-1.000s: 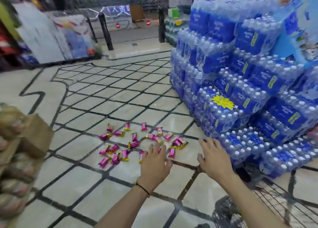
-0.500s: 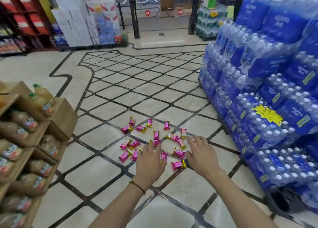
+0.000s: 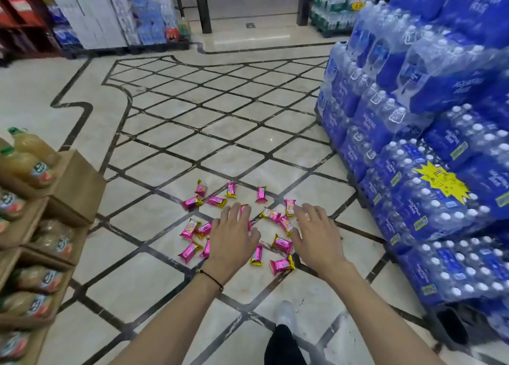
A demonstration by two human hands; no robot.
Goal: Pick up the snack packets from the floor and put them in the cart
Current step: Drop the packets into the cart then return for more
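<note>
Several pink and yellow snack packets [image 3: 281, 244] lie scattered on the tiled floor [image 3: 176, 149] in the middle of the view. My left hand [image 3: 232, 239] hovers above the middle of the pile, palm down, fingers spread, holding nothing. My right hand [image 3: 316, 232] is stretched out over the right side of the pile, also spread and empty. Some packets are hidden under both hands. No cart shows in this view.
A tall stack of blue shrink-wrapped water bottle packs [image 3: 429, 149] stands close on the right. Cardboard trays of juice bottles [image 3: 33, 199] fill the left edge. My white shoe [image 3: 286, 313] stands on the floor below the pile.
The view has swung to bring the packets closer and centred. Both hands have reached further forward over the pile. The cart wire seen at the lower right a second ago is out of view.
</note>
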